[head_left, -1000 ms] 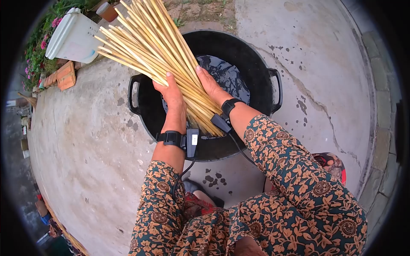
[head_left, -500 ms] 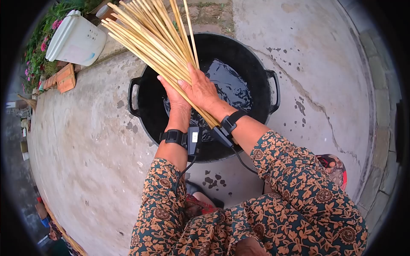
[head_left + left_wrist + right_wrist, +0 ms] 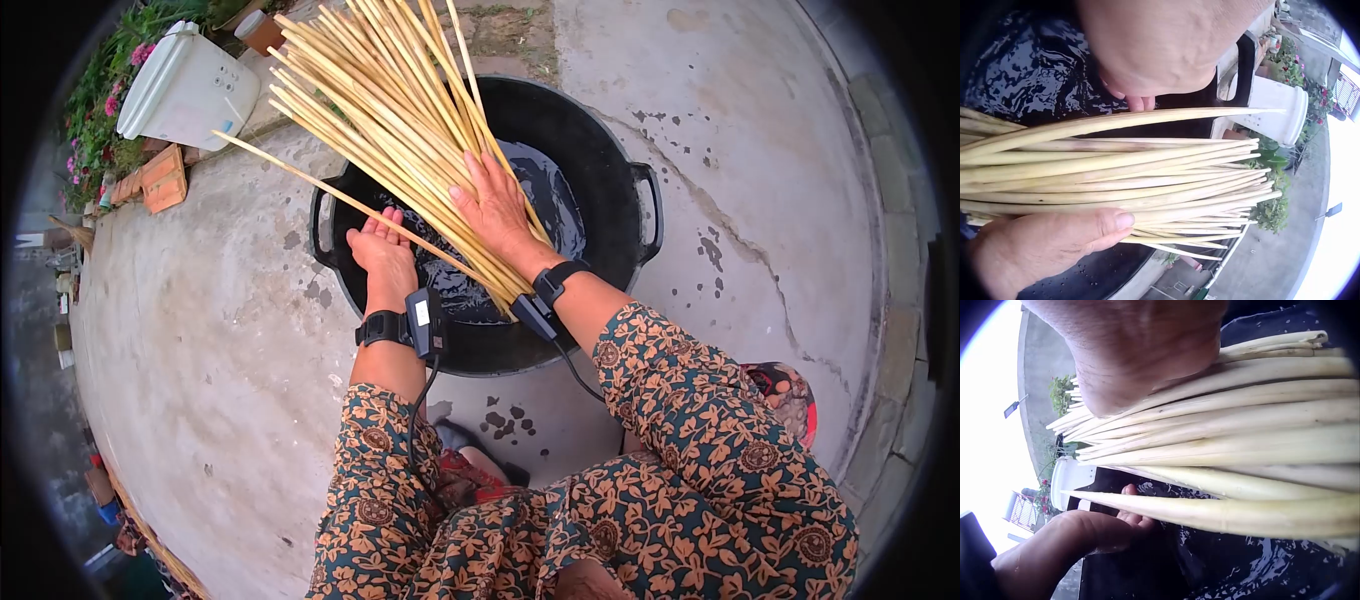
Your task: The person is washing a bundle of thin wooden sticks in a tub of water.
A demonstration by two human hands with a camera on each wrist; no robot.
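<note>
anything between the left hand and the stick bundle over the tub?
Nothing visible. The left hand sits open just under the bundle of pale yellow sticks, with one stray stick crossing its fingertips. The right hand presses the bundle from above, over the black round water tub.

Smooth pale wooden sticks (image 3: 400, 130), glossy black plastic tub (image 3: 610, 150)
</note>
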